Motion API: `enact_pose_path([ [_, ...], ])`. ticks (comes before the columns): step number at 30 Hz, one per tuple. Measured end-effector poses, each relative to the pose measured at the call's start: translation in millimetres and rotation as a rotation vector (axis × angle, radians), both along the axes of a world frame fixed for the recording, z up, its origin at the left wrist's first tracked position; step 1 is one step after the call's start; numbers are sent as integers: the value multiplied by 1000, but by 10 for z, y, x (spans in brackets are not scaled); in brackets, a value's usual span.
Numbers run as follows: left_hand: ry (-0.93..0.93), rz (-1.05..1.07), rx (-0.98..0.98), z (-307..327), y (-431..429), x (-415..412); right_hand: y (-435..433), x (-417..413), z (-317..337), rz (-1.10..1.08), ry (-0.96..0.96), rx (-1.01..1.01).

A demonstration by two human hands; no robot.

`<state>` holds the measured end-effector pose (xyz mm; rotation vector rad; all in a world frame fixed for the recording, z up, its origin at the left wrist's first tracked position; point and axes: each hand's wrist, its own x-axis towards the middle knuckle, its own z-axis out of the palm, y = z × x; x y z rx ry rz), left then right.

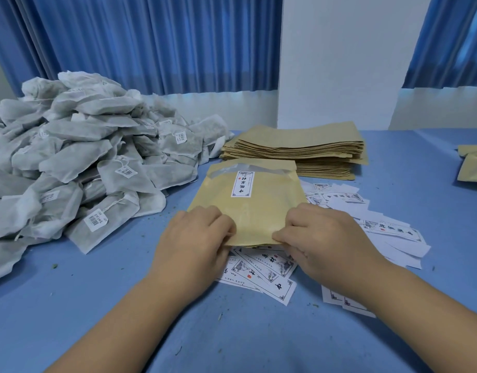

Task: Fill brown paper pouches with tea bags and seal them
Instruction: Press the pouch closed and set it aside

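brown paper pouch (248, 208) labelled, looks flat and unfilled; left hand (194, 238) and right hand (323, 235) pinch its near edge. tea bag pile (78, 157) and pouch stack (299, 149) remain; early.

White label (242, 183) on brown paper pouch (259, 219): bore one framed column of black Chinese characters, not surely legible. Loose labels (261, 275) on tabletop (97, 305): carried the same print; "中" was readable on one, with small red seal marks. Tea bag tags (95, 220): showed barcodes, digits too small to read.
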<state>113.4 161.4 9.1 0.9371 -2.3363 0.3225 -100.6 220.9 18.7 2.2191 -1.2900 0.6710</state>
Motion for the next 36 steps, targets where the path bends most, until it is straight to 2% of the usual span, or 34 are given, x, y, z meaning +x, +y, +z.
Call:
enact_pose_path([
  [3, -8, -50, -22, -20, -26, -27, -5, 30, -17, 0, 4, -5],
  [5, 23, -51, 33, -36, -33, -16, 1, 54, -16, 3, -5, 9],
  [9, 227, 14, 179, -51, -34, 30, 16, 20, 45, 53, -37, 28],
  [11, 262, 84, 199, -57, -53, 65, 22, -44, 91, 56, -60, 27],
  [13, 232, 92, 191, -41, -40, 77, 19, -84, 111, 55, -60, 7],
  [17, 80, -38, 110, -4, 33, 3, 10, -54, 73, 101, -63, -12],
  [23, 132, -65, 108, -36, -8, -17, 13, -1, 49, 104, -55, 16],
  [27, 101, -66, 85, -21, 12, -9, 11, 35, 47, 93, -24, 62],
  [32, 38, -141, 2, -26, 54, -91, 12, 121, 16, 99, -22, -38],
  [36, 61, -166, -30, -51, 37, -107, 9, 156, 1, 68, 5, -65],
])
